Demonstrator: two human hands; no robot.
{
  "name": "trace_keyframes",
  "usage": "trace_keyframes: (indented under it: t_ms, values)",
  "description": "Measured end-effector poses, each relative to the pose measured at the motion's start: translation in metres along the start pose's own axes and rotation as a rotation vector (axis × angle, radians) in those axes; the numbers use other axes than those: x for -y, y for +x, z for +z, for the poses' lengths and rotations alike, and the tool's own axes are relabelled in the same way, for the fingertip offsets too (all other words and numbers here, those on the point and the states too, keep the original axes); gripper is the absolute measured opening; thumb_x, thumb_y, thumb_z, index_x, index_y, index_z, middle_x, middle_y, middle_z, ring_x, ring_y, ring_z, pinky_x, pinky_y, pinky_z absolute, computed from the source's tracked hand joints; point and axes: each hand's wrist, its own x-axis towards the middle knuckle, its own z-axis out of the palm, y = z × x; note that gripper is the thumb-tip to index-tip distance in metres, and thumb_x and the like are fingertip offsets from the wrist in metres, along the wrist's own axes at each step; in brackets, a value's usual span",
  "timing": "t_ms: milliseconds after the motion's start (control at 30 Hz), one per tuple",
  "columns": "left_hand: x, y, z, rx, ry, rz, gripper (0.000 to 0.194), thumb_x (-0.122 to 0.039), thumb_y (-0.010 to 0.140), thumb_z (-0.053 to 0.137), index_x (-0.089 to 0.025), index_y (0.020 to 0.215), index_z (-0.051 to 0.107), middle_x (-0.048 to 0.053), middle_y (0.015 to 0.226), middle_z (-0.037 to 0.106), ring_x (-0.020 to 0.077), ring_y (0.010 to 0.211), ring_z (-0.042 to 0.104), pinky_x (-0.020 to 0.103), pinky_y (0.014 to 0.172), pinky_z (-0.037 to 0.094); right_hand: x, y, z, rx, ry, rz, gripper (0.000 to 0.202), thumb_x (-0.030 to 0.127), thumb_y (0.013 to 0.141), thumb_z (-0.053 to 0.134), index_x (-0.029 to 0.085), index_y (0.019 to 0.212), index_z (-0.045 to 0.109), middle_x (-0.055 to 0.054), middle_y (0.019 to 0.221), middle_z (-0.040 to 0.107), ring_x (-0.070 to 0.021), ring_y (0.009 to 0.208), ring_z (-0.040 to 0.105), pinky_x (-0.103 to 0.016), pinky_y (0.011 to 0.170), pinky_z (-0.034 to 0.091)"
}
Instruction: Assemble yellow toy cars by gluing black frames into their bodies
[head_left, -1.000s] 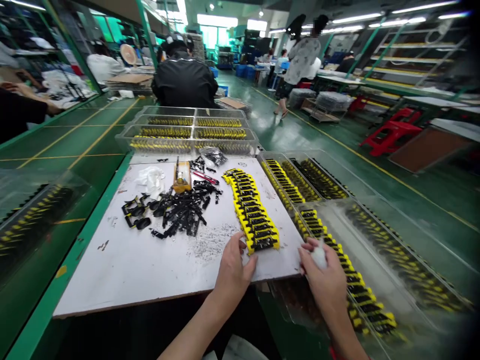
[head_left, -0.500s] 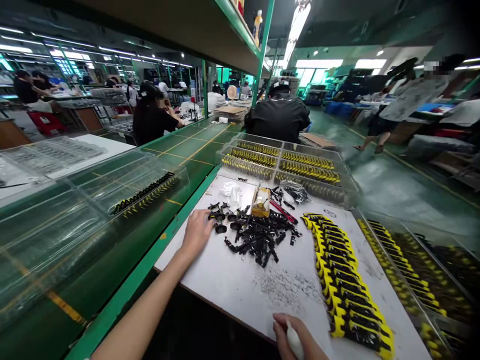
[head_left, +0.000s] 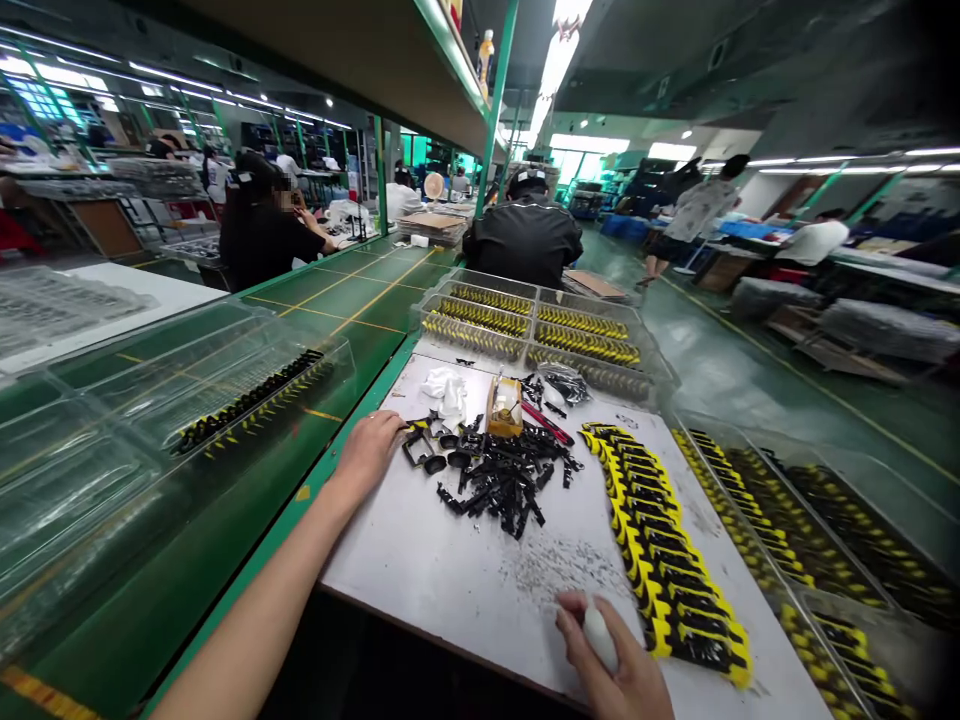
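Note:
My left hand (head_left: 369,452) is at the left edge of the white work board (head_left: 420,560), its fingertips closed on a black plastic part with some yellow (head_left: 417,428). Round black parts (head_left: 434,464) lie right beside those fingers. A heap of narrow black plastic pieces (head_left: 506,475) spreads across the middle of the board. Near the front edge, my right hand (head_left: 611,660) is wrapped around a smooth white bottle-like object (head_left: 600,635); its lower end is hidden in the palm. Tiny specks (head_left: 562,570) are scattered just beyond that hand.
A long row of yellow-and-black parts (head_left: 664,540) lies on the right. Clear trays with such parts stand behind (head_left: 532,325) and to the right (head_left: 750,540); another tray (head_left: 247,400) is on the green bench. An amber box (head_left: 504,405), red-handled tool (head_left: 547,424) and white crumpled plastic (head_left: 446,392) sit behind the heap.
My left hand has drawn slightly back to the left, with a black part at its fingertips. My right hand has moved forward over the board with the white object. The view has turned right.

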Motion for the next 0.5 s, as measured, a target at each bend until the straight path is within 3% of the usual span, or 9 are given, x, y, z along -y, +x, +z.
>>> trace_keyframes:
  t_ms: [100,200,333,500]
  values:
    - [-0.01,-0.011,-0.017,-0.07,-0.024,-0.069,0.019,-0.032,0.089,0.044,-0.019,0.096,0.058,0.009,0.099,0.064,0.0235,0.094,0.058,0.035,0.085,0.043,0.001,0.026,-0.003,-0.027,-0.05,0.043,0.027,0.044,0.08,0.054,0.023,0.092,0.065,-0.004,0.086,0.07,-0.0213,0.078,0.066,-0.025,0.064,0.052]
    - [-0.022,-0.03,-0.028,-0.111,-0.122,-0.197,0.028,-0.042,0.092,0.036,-0.02,0.09,0.053,0.004,0.079,0.062,0.02,0.071,0.06,0.031,0.066,0.046,0.003,0.055,0.006,-0.048,-0.082,0.046,0.026,0.039,0.081,0.049,0.021,0.095,0.062,-0.006,0.089,0.068,-0.0227,0.08,0.064,-0.03,0.069,0.05]
    - [-0.039,-0.063,-0.026,-0.07,-0.937,-0.538,0.032,-0.052,0.083,0.051,-0.021,0.088,0.05,0.001,0.086,0.062,0.0163,0.068,0.063,0.027,0.061,0.049,0.003,0.085,0.024,-0.049,-0.099,-0.028,0.026,0.031,0.077,0.048,0.018,0.097,0.057,-0.011,0.096,0.064,-0.0256,0.091,0.058,-0.037,0.082,0.044]
    - [-0.059,-0.102,-0.009,0.011,-1.205,-0.751,0.04,-0.048,0.073,0.067,-0.022,0.1,0.054,-0.002,0.082,0.058,0.0153,0.067,0.063,0.029,0.064,0.053,0.001,0.098,0.032,0.045,-0.063,-0.06,0.018,0.027,0.075,0.048,0.02,0.089,0.058,-0.007,0.085,0.063,-0.0236,0.084,0.057,-0.034,0.078,0.041]
